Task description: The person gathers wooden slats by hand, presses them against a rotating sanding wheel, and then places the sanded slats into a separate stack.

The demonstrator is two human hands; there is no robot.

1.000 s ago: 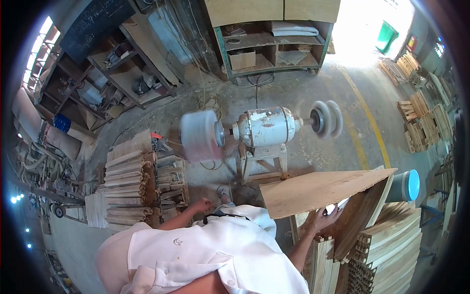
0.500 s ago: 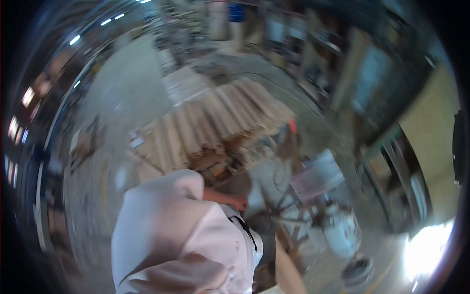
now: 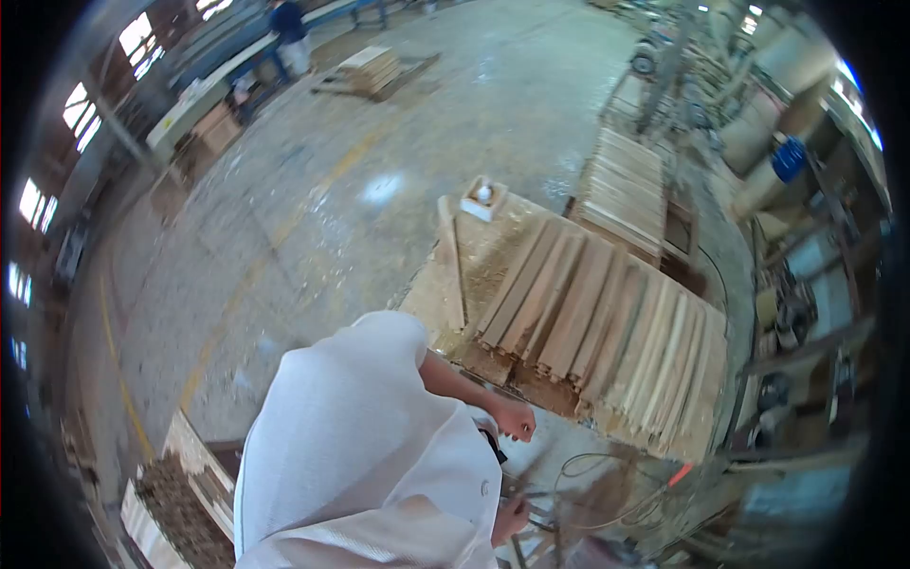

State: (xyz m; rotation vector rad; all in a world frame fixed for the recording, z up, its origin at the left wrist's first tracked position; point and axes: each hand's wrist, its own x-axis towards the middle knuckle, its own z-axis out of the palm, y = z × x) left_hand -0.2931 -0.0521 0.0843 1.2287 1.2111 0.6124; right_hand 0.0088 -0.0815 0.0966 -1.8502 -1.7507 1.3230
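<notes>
My left hand (image 3: 514, 419) hangs in front of my white shirt, fingers curled into a loose fist, with nothing visible in it. It is nearest to the front edge of a worktable (image 3: 428, 296), apart from it. Rows of wooden strips (image 3: 578, 308) lie side by side on that table. My right hand (image 3: 510, 520) is lower down, close to the shirt, its fingers bent. Whether it holds anything is hidden from this angle.
A narrow board (image 3: 454, 270) and a small white box (image 3: 483, 199) lie at the table's left end. Behind stands another stack of strips (image 3: 621, 194). An orange-ended hose (image 3: 678, 476) crosses the floor. Wood pieces (image 3: 372, 68) rest on a pallet, near a person (image 3: 288, 33).
My view has swung left and the blur has eased. The table with strips now appears farther right, and more open floor shows on the left. Both hands are now visible.
</notes>
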